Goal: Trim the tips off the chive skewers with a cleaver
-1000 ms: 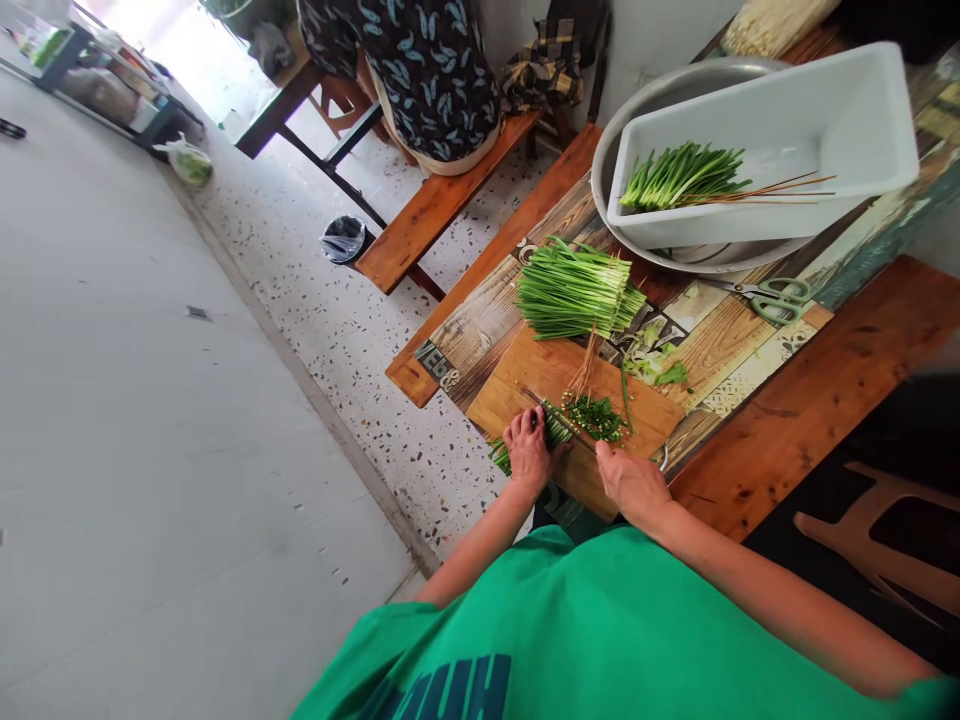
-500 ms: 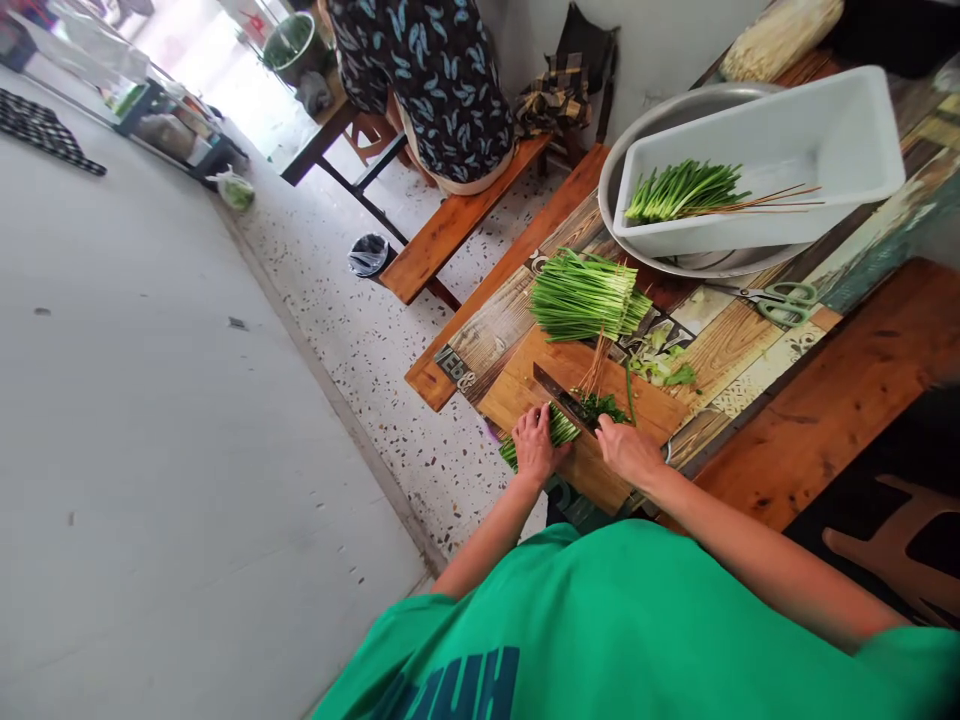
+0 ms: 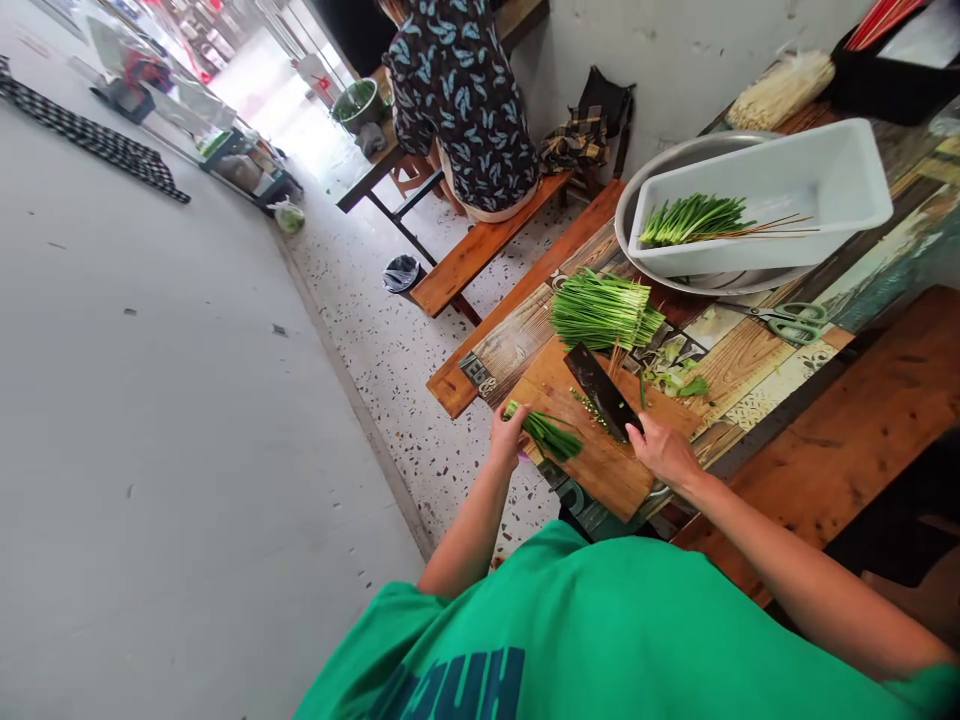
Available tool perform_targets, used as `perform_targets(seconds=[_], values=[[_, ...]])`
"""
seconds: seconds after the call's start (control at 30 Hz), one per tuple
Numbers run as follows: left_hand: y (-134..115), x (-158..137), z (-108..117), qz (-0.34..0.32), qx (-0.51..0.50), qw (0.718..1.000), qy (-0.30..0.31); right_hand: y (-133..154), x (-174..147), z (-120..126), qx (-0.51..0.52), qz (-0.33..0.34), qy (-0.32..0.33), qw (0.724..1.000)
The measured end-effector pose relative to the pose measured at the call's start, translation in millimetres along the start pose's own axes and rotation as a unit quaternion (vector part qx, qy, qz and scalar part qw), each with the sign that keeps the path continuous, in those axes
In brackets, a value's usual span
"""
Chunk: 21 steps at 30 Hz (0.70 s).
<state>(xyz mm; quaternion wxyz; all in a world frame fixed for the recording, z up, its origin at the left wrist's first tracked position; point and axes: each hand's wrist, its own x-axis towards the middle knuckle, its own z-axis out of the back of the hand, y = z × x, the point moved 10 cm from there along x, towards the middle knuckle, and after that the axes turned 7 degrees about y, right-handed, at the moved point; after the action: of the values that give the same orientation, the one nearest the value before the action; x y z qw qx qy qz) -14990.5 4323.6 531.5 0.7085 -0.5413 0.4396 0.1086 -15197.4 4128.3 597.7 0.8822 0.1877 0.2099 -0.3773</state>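
My left hand grips a bunch of garlic chives by one end, over the left edge of the wooden cutting board. Closed on the handle of a dark-bladed cleaver is my right hand; the blade lies tilted over the board. Small green cut bits are scattered beside the blade. Behind the board rests a pile of chives on thin wooden skewers. Green trimmings lie on the table right of it.
A white plastic tub holding skewered chives sits in a metal basin. Green-handled scissors lie near it. Wooden benches flank the tables. Another person sits with their back to me. A lined bin stands on the floor.
My left hand has lifted the chives and shifted towards the board's left edge. The cleaver has moved right, away from the bunch, and its blade is tilted flatter. The camera view has shifted.
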Motion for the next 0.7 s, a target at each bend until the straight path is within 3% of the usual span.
perform_targets(seconds=[0.07,0.13,0.2,0.33,0.47,0.57,0.63,0.7], values=[[29.8,-4.9,-6.6,0.136,-0.124,0.983,0.017,-2.4,-3.0,7.7,0.004,-0.009,-0.015,1.000],[61.4,-18.7,-16.1,0.262,-0.208,0.942,0.022,-3.5,-5.4,14.0,0.004,-0.014,-0.027,1.000],[85.6,-32.2,-24.1,0.337,-0.245,0.909,0.022,-3.2,-7.6,17.4,0.002,-0.015,-0.036,0.999],[112.8,-45.8,-43.1,0.390,-0.297,0.870,0.047,1.5,-11.9,14.4,0.002,0.000,-0.047,0.999],[121.1,-49.9,-54.2,0.406,-0.332,0.850,0.054,8.2,-15.0,1.7,0.002,0.029,-0.038,0.999],[123.1,-51.4,-48.9,0.371,-0.323,0.869,0.051,8.5,-16.0,-4.9,0.004,0.037,-0.033,0.999],[125.0,-54.3,-38.7,0.321,-0.245,0.913,0.064,6.9,-16.5,-5.4,0.004,0.036,-0.035,0.999],[120.0,-55.6,-25.8,0.229,-0.093,0.965,0.082,4.5,-17.3,-3.9,0.006,0.031,-0.036,0.999]])
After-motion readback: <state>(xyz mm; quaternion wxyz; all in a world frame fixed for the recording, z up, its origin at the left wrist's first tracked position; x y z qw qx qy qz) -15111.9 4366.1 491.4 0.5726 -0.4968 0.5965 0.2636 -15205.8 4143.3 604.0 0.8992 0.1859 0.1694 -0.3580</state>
